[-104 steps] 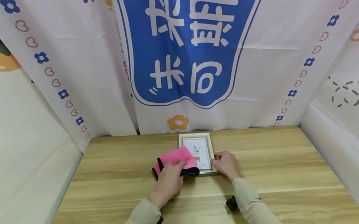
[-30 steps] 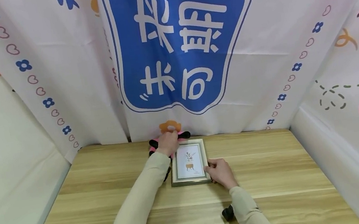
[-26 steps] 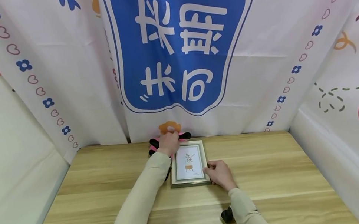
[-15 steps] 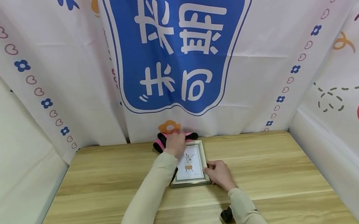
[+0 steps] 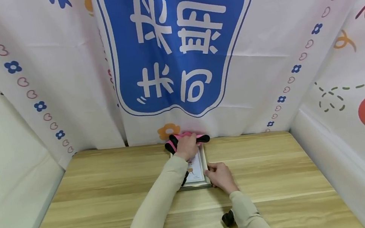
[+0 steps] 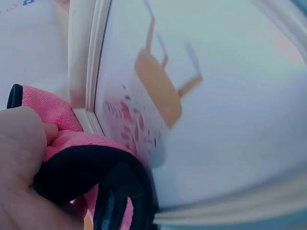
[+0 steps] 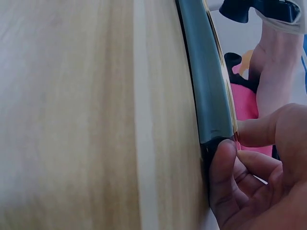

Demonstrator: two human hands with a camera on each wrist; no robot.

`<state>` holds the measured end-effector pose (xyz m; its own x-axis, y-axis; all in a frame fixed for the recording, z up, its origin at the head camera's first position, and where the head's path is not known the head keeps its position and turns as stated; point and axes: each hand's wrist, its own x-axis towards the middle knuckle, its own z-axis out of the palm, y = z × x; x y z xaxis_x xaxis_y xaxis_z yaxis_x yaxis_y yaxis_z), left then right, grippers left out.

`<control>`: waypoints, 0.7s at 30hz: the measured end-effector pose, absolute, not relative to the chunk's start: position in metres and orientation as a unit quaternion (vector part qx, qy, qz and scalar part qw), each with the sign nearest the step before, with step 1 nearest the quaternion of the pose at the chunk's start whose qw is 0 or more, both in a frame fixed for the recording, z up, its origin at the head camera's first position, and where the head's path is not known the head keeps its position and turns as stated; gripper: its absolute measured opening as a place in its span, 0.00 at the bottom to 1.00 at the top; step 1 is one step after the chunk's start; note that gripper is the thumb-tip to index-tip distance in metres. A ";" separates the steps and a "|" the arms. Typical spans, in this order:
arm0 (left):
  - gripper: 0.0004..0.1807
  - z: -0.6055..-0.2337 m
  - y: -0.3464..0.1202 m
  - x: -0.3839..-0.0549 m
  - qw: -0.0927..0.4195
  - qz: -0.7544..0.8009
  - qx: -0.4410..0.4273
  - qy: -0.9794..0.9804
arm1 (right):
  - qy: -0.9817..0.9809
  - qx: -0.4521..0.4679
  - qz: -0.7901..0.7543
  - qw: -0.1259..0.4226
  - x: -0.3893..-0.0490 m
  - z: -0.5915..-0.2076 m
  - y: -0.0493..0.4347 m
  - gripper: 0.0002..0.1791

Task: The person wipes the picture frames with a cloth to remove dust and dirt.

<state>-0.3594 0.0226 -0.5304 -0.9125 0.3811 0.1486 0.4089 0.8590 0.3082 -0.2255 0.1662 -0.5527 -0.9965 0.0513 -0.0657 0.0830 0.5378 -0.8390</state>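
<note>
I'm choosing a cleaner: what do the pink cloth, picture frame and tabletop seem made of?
Pink cloth: probably microfibre or terry; matte, fuzzy surface. Picture frame: perhaps plastic or coated wood; pale, softly shiny front moulding. Tabletop: wood or wood-look laminate; streaked grain, satin sheen.

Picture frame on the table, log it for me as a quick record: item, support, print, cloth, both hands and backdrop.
Item: picture frame, pale rim, face up
Support: wood-grain table
Print: plant in a tan pot on legs, partly hidden in the head view
Cloth: pink with black edging, bunched over the frame's far end
Left hand: grips the cloth
Right hand: pinches the frame's right edge, close to the near corner
Backdrop: white curtain with a blue panel bearing white characters
</note>
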 end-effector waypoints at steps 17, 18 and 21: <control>0.03 -0.514 0.056 -0.341 0.010 -0.247 -0.237 -0.940 | 0.878 0.046 -0.476 0.011 -0.225 -0.556 0.169 0.23; 0.03 -0.512 0.058 -0.340 0.005 -0.245 -0.241 -0.939 | 0.877 0.049 -0.477 0.015 -0.225 -0.556 0.169 0.23; 0.05 -0.505 0.059 -0.336 -0.007 -0.240 -0.242 -0.940 | 0.877 0.045 -0.477 0.020 -0.224 -0.556 0.168 0.23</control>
